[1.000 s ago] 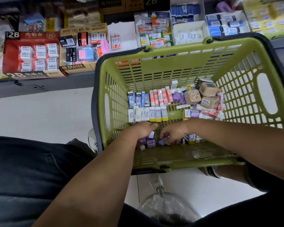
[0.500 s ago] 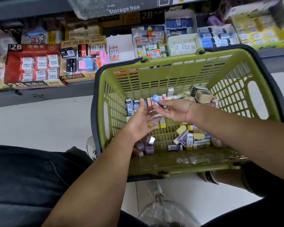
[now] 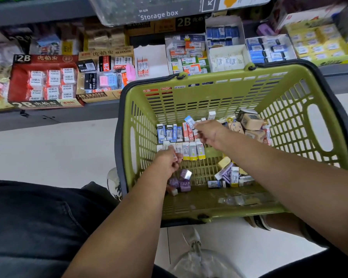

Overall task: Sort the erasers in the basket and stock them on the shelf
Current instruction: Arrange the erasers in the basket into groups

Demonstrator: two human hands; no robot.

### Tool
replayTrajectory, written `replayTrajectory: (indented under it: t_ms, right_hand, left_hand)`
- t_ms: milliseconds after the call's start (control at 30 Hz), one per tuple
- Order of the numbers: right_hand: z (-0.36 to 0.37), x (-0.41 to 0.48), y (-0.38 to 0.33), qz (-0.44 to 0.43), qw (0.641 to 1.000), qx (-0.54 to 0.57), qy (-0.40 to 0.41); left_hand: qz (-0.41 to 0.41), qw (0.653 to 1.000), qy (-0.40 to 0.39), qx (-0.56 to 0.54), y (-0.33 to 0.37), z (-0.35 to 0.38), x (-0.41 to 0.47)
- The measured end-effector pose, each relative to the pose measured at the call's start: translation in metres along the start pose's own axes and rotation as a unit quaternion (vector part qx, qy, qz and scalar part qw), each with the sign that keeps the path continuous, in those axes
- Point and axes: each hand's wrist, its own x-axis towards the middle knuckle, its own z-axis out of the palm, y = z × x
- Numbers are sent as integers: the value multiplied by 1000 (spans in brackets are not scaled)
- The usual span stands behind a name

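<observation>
A green basket [image 3: 209,97] holds many small erasers. Blue, red and white ones stand in neat rows [image 3: 179,135] at its far left. Loose purple erasers [image 3: 182,180] and mixed ones [image 3: 229,175] lie nearer me. My right hand [image 3: 208,132] pinches a blue-and-white eraser [image 3: 189,121] above the sorted rows. My left hand [image 3: 168,160] is curled at the near end of the white row and seems to hold a small white eraser [image 3: 175,157]. The shelf [image 3: 48,115] behind carries open eraser boxes.
A red 2B eraser box [image 3: 42,81] and a 4B eraser box [image 3: 100,77] sit on the shelf at left. White display boxes [image 3: 225,51] with blue erasers stand behind the basket. Beige blocks [image 3: 251,122] lie at the basket's far right. White floor lies below.
My right hand lifted a blue-and-white eraser from the near pile and carried it over the sorted rows. My left hand went from open-palmed to curled beside the white row.
</observation>
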Motion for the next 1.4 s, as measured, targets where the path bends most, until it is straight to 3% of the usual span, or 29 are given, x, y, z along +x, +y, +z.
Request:
replayTrajectory:
  t_ms: [167, 400, 600, 733, 933, 1067, 1200, 1400]
  right_hand:
    - [47, 24, 8, -58, 985, -160, 23]
    - [77, 46, 6, -46, 988, -146, 10]
    - [49, 33, -3, -105, 975, -197, 6]
    - [25, 11, 6, -59, 983, -148, -89]
    - [-9, 4, 22, 15, 987, -120, -110]
    - [-18, 16, 17, 0, 995, -96, -23]
    - [-27, 36, 7, -62, 956, -262, 116]
    - [-19, 39, 5, -149, 891, -414, 109]
  left_hand:
    - [9, 999, 34, -16, 4, 2, 3]
    - [20, 995, 43, -91, 6, -2, 13]
    - [35, 990, 35, -129, 6, -1, 15]
    - [53, 995, -9, -88, 2, 3, 12]
    - [110, 990, -80, -17, -2, 16, 4]
    - [175, 977, -11, 122, -6, 15, 9]
    - [223, 947, 71, 222, -10, 7, 20]
    - [200, 954, 76, 211, -9, 6, 27]
